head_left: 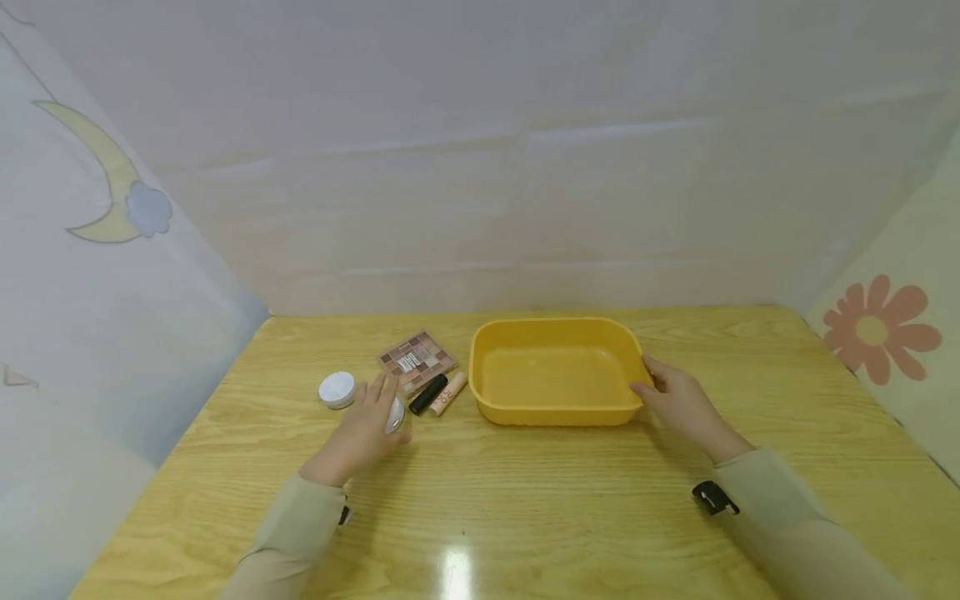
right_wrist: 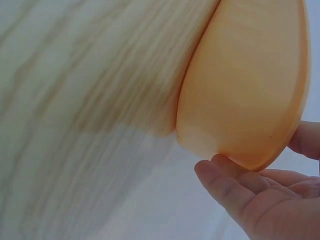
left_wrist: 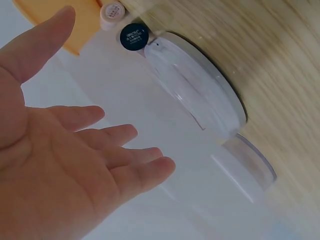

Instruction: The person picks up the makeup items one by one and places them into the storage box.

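Observation:
My left hand [head_left: 366, 429] hovers with fingers extended over a white and silver rounded case [head_left: 394, 415], which it partly hides in the head view. In the left wrist view the palm faces the clear-topped case [left_wrist: 195, 85] and nothing is in it. A white round container [head_left: 337, 389] lies just left of the fingers. Beyond the hand are an eyeshadow palette [head_left: 418, 361], a black tube [head_left: 428, 395] and a beige tube [head_left: 448, 394]. At the right end of a yellow plastic basin [head_left: 558, 415], my right hand [head_left: 686, 412] grips the rim between thumb and fingers.
Everything rests on a wood-grain table [head_left: 540, 508]. A pale cloth backdrop [head_left: 480, 208] rises along its far edge, with patterned sheets at both sides. Black straps [head_left: 714, 498] show at the wrists.

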### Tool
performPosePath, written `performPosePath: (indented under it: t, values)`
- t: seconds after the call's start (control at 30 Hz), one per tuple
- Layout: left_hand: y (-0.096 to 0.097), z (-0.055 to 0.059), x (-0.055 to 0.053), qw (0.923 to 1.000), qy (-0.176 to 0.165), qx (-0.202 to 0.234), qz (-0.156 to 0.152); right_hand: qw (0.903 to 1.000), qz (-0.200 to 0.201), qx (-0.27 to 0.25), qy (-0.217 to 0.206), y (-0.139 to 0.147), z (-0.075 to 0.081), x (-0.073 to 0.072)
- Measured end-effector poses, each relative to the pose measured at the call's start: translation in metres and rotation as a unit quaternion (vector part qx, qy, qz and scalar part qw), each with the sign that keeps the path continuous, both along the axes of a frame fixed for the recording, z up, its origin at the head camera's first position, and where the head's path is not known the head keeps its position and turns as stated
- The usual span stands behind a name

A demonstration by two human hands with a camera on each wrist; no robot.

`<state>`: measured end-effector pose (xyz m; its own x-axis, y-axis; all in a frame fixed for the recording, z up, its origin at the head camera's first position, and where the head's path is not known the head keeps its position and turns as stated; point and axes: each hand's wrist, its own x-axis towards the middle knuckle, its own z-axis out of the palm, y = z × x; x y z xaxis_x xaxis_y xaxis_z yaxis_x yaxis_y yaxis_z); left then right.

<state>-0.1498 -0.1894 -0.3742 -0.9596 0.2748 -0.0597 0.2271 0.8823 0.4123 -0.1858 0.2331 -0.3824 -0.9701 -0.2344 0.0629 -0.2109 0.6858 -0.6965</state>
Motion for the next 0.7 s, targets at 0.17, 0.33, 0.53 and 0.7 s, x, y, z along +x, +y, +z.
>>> performPosePath:
  t: [0.17, 0.33, 0.53, 0.7]
  values:
    - [-0.005, -0.001, -0.002, 0.9998, -0.017, 0.009, 0.006, 1.0, -0.004, -0.003, -0.006, 0.002, -0.002, 0.001]
    - [-0.009, -0.004, -0.003, 0.9993, -0.037, 0.008, 0.003, 0.9999, -0.007, 0.004, -0.007, 0.004, -0.005, 0.001]
    - [-0.014, -0.003, -0.007, 0.9982, -0.058, 0.001, 0.011, 0.9999, -0.01, -0.008, 0.001, 0.003, -0.003, 0.001]
    - [-0.015, -0.003, -0.01, 0.9978, -0.064, -0.018, 0.003, 0.9996, -0.019, -0.018, -0.009, 0.003, -0.002, -0.001]
